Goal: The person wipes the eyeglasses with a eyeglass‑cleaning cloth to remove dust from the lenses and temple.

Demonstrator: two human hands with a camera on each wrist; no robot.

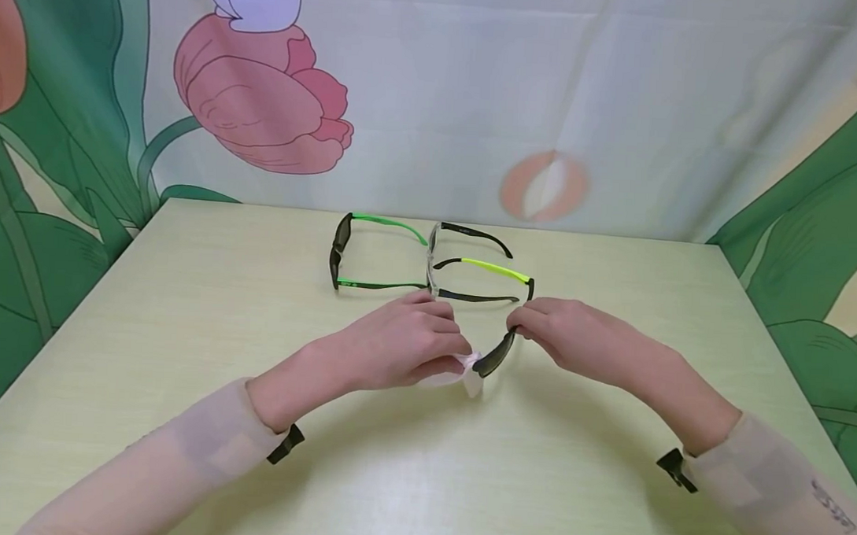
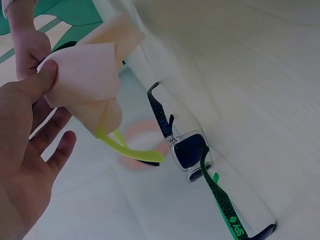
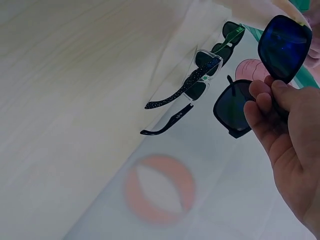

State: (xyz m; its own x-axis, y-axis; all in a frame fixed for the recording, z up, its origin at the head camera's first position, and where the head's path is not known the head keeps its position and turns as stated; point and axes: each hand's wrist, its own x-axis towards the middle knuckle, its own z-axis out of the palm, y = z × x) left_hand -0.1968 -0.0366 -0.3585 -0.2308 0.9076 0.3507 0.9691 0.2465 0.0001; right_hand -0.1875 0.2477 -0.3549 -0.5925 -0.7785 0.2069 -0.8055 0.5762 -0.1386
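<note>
A pair of sunglasses with dark frame, bluish lenses and yellow-green temples is held above the table between both hands. My right hand pinches it near the bridge, thumb against fingers; in the right wrist view one mirrored lens stands above the fingertips and the other below. My left hand holds a thin pale cloth, thumb on top, folded over the far lens side. From under the cloth a yellow-green temple sticks out in the left wrist view. The cloth hides part of the frame.
Behind the hands, sunglasses with green temples lie open on the pale table. Directly right of them are clear-framed sunglasses with black temples, the two pairs overlapping. A printed flower curtain hangs at the table's back edge.
</note>
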